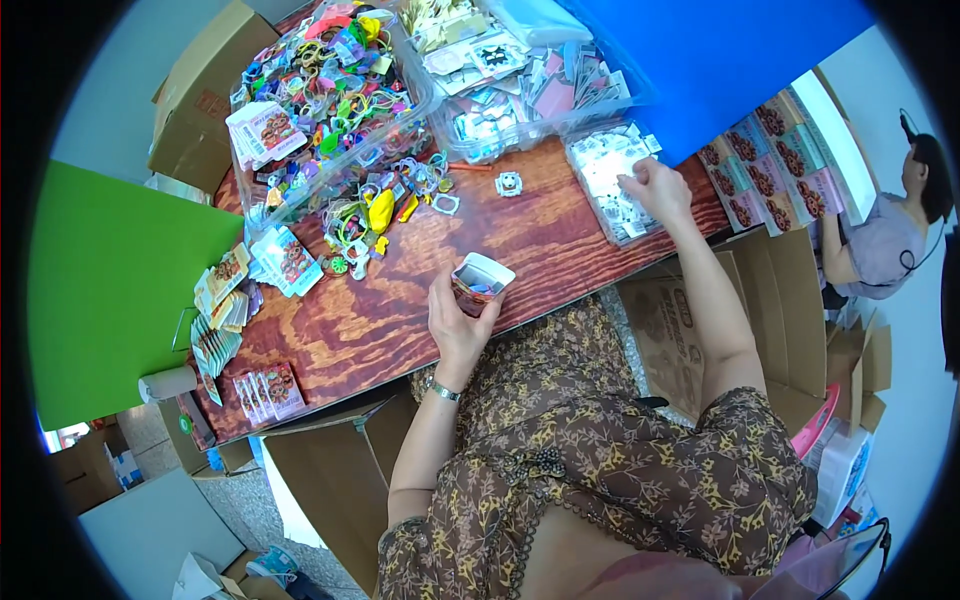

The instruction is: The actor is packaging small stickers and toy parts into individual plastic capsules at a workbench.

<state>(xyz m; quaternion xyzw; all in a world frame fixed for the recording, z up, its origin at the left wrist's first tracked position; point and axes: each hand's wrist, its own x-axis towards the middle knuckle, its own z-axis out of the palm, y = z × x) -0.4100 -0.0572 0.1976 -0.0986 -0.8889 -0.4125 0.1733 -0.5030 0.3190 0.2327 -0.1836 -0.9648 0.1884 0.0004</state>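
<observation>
My left hand point(458, 325) is wrapped round a small open-topped carton point(487, 268) at the table's near edge. The carton has a white inside, and small coloured pieces show within it. My right hand point(660, 190) is over the near right side of a clear plastic tub point(625, 232) full of small white packets point(603, 165). Its fingers are pinched together, and whatever is between them is too small to make out. On the table between the two hands, towards the back, lies a small white-and-dark piece point(508, 184).
A clear bin point(345, 165) heaped with colourful trinkets stands back left, some spilling out. Beside it, another bin point(565, 125) holds cards and packets. Flat cartons point(225, 335) lie at the left, printed boxes point(765, 165) at the right. Cardboard boxes point(765, 310) flank me; a person point(885, 235) is at far right.
</observation>
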